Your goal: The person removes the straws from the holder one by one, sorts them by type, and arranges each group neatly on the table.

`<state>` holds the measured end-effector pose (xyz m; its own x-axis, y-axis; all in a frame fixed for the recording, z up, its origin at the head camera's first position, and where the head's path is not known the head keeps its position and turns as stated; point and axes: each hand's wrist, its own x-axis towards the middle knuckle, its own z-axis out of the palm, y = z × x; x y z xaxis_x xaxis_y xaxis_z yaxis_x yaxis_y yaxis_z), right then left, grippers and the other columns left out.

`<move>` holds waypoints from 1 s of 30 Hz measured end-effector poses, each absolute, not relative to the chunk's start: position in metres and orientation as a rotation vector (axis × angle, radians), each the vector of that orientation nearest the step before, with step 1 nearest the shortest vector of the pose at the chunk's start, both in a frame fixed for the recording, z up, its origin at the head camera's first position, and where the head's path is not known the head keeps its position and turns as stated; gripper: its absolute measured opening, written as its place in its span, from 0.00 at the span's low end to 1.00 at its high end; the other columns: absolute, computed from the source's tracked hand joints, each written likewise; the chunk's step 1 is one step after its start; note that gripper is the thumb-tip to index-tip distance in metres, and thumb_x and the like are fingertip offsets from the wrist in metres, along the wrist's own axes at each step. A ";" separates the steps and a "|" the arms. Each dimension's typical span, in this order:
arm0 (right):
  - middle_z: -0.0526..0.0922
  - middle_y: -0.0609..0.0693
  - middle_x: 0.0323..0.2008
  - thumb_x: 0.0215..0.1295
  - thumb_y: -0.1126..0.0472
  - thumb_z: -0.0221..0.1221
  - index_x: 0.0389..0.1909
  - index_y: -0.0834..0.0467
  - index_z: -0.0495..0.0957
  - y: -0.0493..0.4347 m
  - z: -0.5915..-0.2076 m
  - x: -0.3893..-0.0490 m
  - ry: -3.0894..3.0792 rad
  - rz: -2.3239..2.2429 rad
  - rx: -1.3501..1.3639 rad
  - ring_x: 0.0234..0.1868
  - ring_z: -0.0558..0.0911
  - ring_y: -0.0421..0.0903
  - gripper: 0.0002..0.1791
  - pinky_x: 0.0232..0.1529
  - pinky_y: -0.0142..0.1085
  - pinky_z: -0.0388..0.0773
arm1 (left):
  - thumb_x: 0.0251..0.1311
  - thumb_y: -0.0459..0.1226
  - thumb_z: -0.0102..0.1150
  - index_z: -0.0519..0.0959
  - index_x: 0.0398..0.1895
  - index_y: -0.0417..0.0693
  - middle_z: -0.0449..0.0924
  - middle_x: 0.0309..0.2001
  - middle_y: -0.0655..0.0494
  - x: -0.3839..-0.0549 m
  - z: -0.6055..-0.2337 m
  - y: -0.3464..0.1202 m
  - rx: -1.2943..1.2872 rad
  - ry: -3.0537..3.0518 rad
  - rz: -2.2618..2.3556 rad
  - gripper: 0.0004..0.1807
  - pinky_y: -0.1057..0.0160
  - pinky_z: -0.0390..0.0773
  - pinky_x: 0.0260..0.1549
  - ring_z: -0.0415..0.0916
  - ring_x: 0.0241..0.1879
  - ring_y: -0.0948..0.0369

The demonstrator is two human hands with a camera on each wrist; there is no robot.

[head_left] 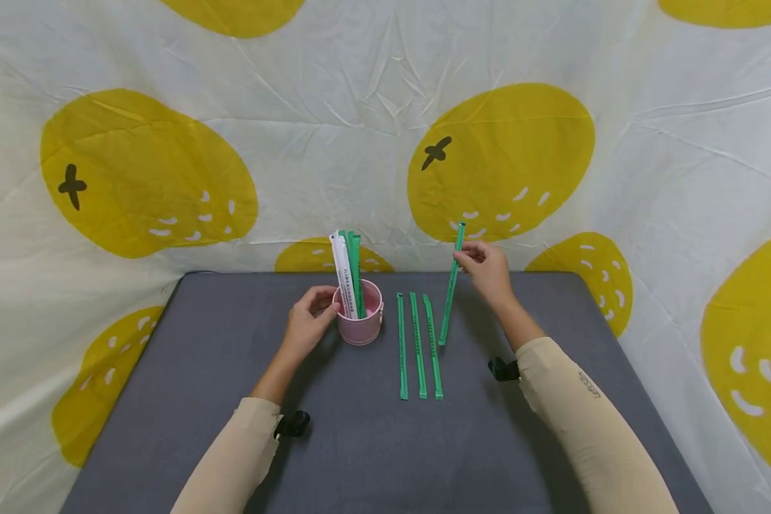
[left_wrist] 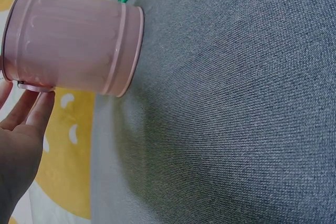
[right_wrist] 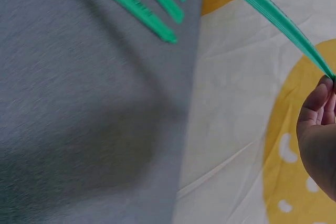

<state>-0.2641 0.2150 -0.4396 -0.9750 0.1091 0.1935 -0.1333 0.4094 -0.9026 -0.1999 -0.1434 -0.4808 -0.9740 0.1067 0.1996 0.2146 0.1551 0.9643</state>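
Observation:
A small pink bucket (head_left: 360, 330) stands upright on the table. My left hand (head_left: 308, 320) grips its left side, thumb near the front and fingers at the small side handle in the left wrist view. Inside the bucket lean several wrapped straws: a white printed one (head_left: 343, 275) and green ones (head_left: 356, 268). My right hand (head_left: 485, 270) pinches a green wrapped straw (head_left: 450, 303) near its upper end; the straw slants, its lower end close over the table. To its left, three green wrapped straws (head_left: 417, 346) lie side by side, spaced apart.
The dark grey table (head_left: 360, 442) runs back to a pale cloth (head_left: 334, 164) printed with large yellow fruits, hanging behind its far edge. A dark wrist camera (head_left: 292, 424) sits on the left sleeve, another dark camera (head_left: 504, 369) on the right.

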 end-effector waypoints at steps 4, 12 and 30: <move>0.86 0.65 0.46 0.71 0.57 0.65 0.56 0.66 0.82 0.222 -0.450 -0.261 -2.497 1.564 -0.001 0.31 0.82 0.31 0.19 0.35 0.27 0.82 | 0.67 0.27 0.63 0.74 0.60 0.26 0.79 0.58 0.29 -0.199 -0.480 -0.143 -0.315 -2.338 -1.956 0.21 0.38 0.74 0.64 0.78 0.58 0.37; 0.87 0.68 0.47 0.71 0.61 0.65 0.55 0.68 0.82 0.233 -0.466 -0.257 -2.577 1.487 -0.011 0.32 0.82 0.31 0.18 0.35 0.23 0.80 | 0.67 0.27 0.63 0.74 0.61 0.26 0.78 0.59 0.28 -0.198 -0.479 -0.142 -0.316 -2.345 -1.947 0.21 0.38 0.73 0.65 0.77 0.59 0.36; 0.88 0.63 0.45 0.74 0.58 0.62 0.58 0.68 0.80 0.246 -0.509 -0.245 -2.916 1.419 -0.046 0.36 0.85 0.47 0.19 0.35 0.32 0.79 | 0.68 0.29 0.63 0.75 0.61 0.28 0.79 0.59 0.30 -0.198 -0.479 -0.144 -0.302 -2.359 -1.968 0.21 0.41 0.73 0.66 0.78 0.60 0.38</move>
